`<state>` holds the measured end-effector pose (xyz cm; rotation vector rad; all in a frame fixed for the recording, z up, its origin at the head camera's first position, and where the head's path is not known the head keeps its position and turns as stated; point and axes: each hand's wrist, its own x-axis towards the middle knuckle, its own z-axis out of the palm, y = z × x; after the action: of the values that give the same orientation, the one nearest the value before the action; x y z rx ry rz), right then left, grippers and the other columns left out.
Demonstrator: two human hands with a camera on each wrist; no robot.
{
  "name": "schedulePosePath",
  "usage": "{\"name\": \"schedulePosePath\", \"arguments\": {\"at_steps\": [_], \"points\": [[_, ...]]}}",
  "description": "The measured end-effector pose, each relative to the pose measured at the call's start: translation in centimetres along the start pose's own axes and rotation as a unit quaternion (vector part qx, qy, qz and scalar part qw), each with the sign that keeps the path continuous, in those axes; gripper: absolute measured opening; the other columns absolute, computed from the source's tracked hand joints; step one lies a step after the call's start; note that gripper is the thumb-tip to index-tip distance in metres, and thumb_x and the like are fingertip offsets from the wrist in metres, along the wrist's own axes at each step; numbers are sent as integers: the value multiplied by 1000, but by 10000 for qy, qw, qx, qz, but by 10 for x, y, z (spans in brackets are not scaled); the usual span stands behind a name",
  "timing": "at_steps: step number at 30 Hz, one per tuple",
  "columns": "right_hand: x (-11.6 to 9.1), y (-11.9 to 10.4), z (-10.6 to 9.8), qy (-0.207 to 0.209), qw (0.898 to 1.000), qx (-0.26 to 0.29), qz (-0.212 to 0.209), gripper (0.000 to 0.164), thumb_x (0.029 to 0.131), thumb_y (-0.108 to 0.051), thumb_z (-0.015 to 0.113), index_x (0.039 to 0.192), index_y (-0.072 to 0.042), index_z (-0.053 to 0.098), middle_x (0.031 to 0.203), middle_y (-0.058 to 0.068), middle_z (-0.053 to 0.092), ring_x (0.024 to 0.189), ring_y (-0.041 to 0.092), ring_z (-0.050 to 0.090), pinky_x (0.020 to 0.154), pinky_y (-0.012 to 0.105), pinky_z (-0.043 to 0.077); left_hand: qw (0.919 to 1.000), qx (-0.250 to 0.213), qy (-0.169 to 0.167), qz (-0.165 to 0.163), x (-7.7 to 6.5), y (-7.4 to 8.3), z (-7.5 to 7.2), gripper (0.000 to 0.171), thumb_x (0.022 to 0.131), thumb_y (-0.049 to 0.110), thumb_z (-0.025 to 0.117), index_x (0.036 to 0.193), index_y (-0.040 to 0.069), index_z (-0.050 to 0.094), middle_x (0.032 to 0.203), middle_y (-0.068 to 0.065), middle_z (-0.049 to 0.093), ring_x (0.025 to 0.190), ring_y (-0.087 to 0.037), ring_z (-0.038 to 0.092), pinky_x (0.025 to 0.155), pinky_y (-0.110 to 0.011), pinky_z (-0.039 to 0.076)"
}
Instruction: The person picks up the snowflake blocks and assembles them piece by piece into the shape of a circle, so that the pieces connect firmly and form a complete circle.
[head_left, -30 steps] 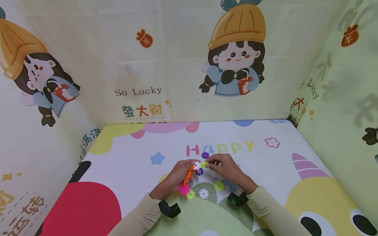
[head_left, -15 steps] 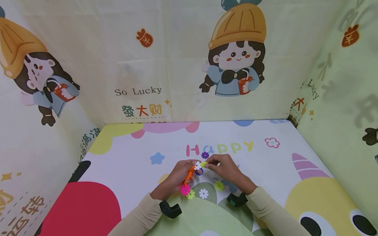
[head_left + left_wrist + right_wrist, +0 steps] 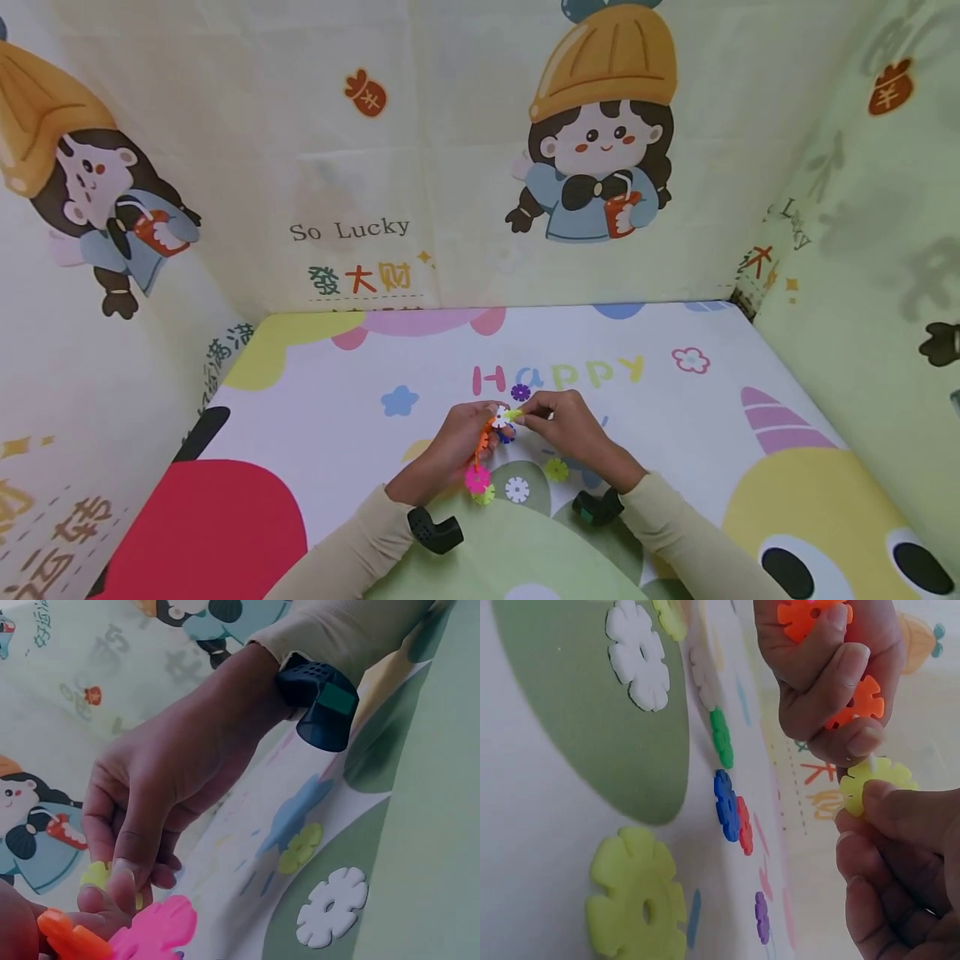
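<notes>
My left hand [image 3: 450, 450] grips a linked chain of notched plastic snowflake discs. Orange discs [image 3: 859, 701] show between its curled fingers in the right wrist view. A pink disc [image 3: 477, 478] hangs from the chain's lower end, and a white disc [image 3: 499, 417] stands at its upper end. My right hand [image 3: 573, 429] pinches a yellow-green disc [image 3: 874, 780] between thumb and forefinger. That disc's edge meets the white one at the left fingertips; how deep the slots engage is hidden by the fingers.
Loose discs lie on the printed tablecloth: a white disc [image 3: 331, 907], a yellow-green disc [image 3: 636, 892], a purple disc [image 3: 521, 392], a blue disc [image 3: 726, 806], a red disc [image 3: 745, 825] and a green disc [image 3: 721, 737]. Another yellow-green disc [image 3: 483, 496] lies below the chain.
The yellow-green disc in my right hand has turned more edge-on and shifted slightly left against the white disc. The pink disc has swung a little right, partly covering the yellow-green disc below.
</notes>
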<state>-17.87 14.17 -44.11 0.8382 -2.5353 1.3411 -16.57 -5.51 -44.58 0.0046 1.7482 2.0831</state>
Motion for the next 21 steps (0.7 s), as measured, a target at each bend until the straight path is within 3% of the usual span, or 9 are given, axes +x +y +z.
{"name": "schedulePosePath", "arguments": {"at_steps": [5, 11, 15, 21], "points": [[0, 1, 0, -80, 9999, -1, 94, 6, 87, -12, 74, 88, -7, 73, 79, -5, 68, 67, 6, 59, 59, 24, 51, 9999, -156, 11, -35, -2, -1, 0, 41, 106, 23, 41, 135, -5, 49, 82, -6, 66, 52, -6, 50, 46, -16, 42], [-5, 9, 5, -726, 9958, 100, 556, 19, 89, -15, 72, 105, -4, 71, 83, -8, 66, 73, 8, 59, 65, 25, 51, 9953, -939, 234, 45, -7, -6, -5, 42, 107, 26, 35, 133, -5, 43, 82, -5, 61, 55, -10, 49, 50, -19, 43], [-4, 15, 9, -993, 9926, 133, 688, 19, 90, -14, 71, 107, -5, 71, 85, -9, 66, 75, 8, 59, 67, 26, 52, 9954, -815, 489, 86, -8, 0, -10, 40, 106, 29, 37, 129, -3, 45, 81, -5, 60, 55, -11, 47, 51, -19, 44], [-1, 15, 11, -1363, 9878, 97, 750, 20, 89, -12, 72, 108, -5, 72, 93, -2, 67, 77, 11, 60, 67, 25, 53, 9955, -739, 595, 53, -9, 4, -10, 40, 106, 24, 33, 131, -5, 45, 83, -6, 63, 55, -12, 50, 55, -19, 47]]}}
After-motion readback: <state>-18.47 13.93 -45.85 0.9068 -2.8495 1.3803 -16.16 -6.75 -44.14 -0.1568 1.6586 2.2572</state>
